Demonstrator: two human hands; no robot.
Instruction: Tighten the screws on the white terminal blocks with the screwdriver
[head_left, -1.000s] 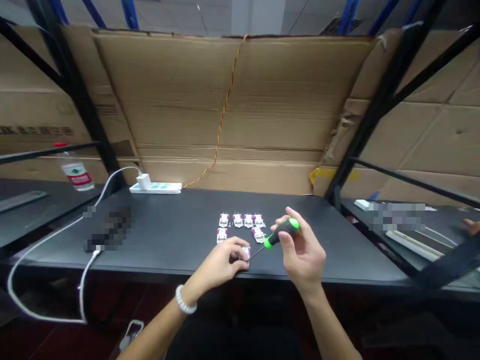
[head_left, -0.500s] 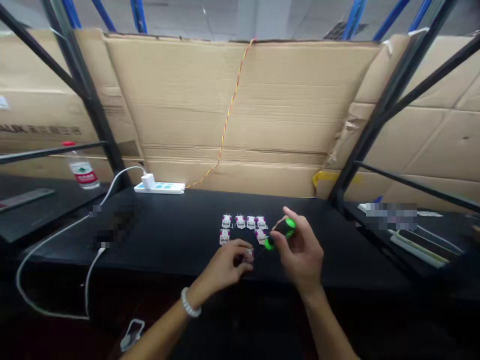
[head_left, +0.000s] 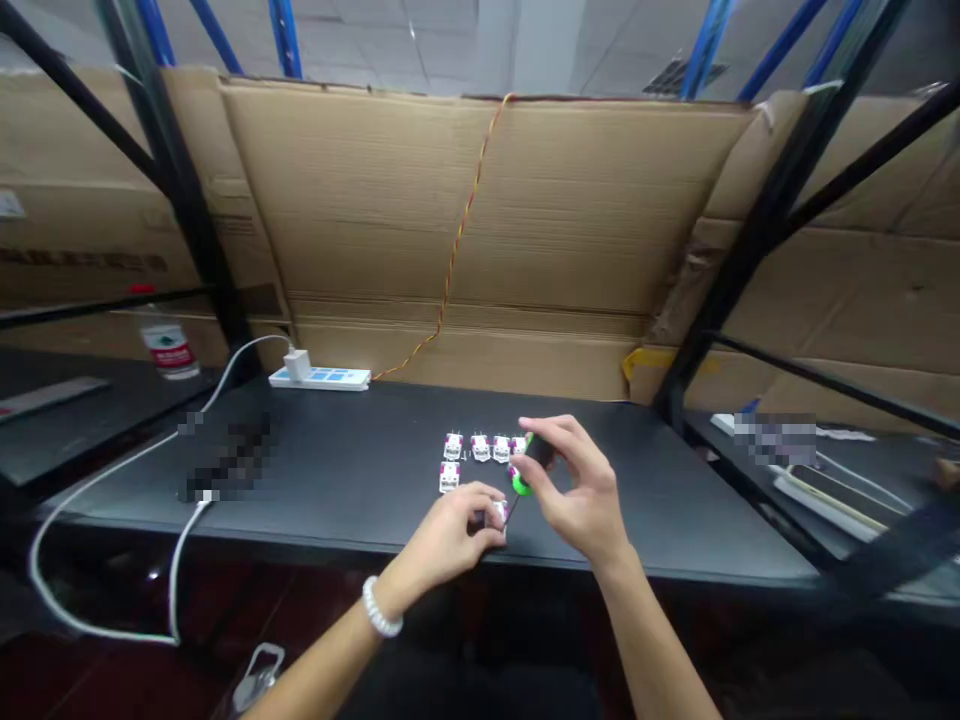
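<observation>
Near the front edge of the black table, my left hand [head_left: 459,527] pinches a small white-and-purple part [head_left: 497,514], partly covered by the fingers. My right hand [head_left: 576,480] is closed around the black and green handle of a screwdriver [head_left: 537,455]. Its thin shaft slants down and left, and the tip is at the held part; whether it sits in a screw cannot be made out. Beyond the hands lie several like parts in rows, among them one at the left [head_left: 449,476] and one at the back [head_left: 480,447]. My right hand partly hides the rightmost ones.
A white power strip [head_left: 330,379] with a plugged-in charger lies at the back left. White cable [head_left: 112,632] loops over the table's front edge. A water bottle [head_left: 169,345] stands at the far left. Black rack posts [head_left: 196,220] and a cardboard wall [head_left: 360,200] enclose the table.
My right hand has moved left with the screwdriver, bringing the handle more upright above the held part. My left hand has stayed nearly in place.
</observation>
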